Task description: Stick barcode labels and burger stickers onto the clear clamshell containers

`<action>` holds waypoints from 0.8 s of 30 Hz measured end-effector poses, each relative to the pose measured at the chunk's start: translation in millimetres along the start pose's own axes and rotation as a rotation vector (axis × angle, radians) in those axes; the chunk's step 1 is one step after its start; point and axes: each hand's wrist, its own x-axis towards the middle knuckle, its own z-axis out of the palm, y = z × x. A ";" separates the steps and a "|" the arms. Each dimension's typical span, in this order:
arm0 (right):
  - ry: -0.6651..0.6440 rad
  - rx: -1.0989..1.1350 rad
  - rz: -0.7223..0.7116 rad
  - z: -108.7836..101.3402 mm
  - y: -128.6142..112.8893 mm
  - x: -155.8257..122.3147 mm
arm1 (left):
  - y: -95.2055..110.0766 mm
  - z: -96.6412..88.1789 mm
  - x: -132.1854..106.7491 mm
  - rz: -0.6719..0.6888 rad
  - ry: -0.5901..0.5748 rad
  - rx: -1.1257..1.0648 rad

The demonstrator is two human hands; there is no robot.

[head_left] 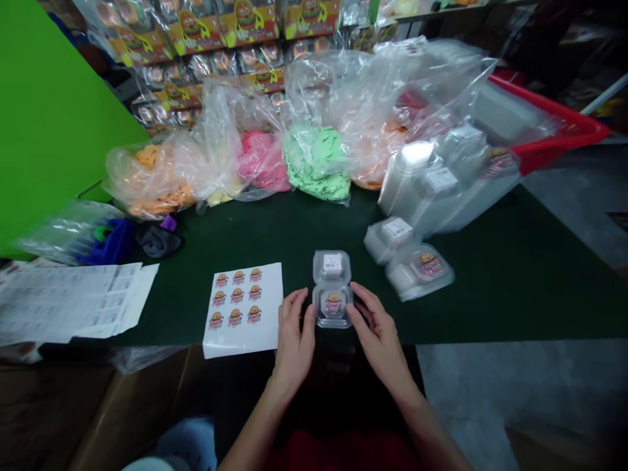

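Note:
An unfolded clear plastic clamshell box (321,320) lies on the dark green table in front of me. Its near half carries a burger sticker (334,303), and its far half a white barcode label (332,264). On the left side, my left hand (296,333) rests with fingers apart and thumb at the box's edge; whether it touches is hard to tell. My right hand (377,332) has its thumb and index finger on the right rim. Beside my left hand is a white sheet (269,294) bearing several burger stickers.
More clamshell boxes (419,271) and a stack of them (426,186) stand right. Bags of orange, pink and green pieces (318,160) line the back. Printed label sheets (73,301) and a blue tape dispenser (114,242) are left; a red basket (554,140) is back right.

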 end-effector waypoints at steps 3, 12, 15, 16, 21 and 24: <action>-0.039 0.001 0.027 6.2 2.2 -1.6 | 0.9 2.8 -12.3 0.016 -0.053 0.042; 0.016 -0.063 -0.014 12.4 2.4 -3.7 | 5.9 12.0 -22.2 0.087 -0.091 0.048; 0.030 -0.074 -0.027 11.4 -1.4 -5.5 | 9.6 12.0 -25.8 0.102 -0.083 0.046; 0.032 -0.077 -0.031 10.7 -3.4 -6.5 | 11.7 11.5 -27.1 0.104 -0.082 0.049; 0.033 -0.113 -0.086 5.1 -15.7 -12.6 | 25.9 9.6 -37.8 0.180 -0.127 0.060; 0.042 -0.124 -0.139 2.1 -23.7 -16.2 | 35.9 12.6 -43.8 0.226 -0.175 0.015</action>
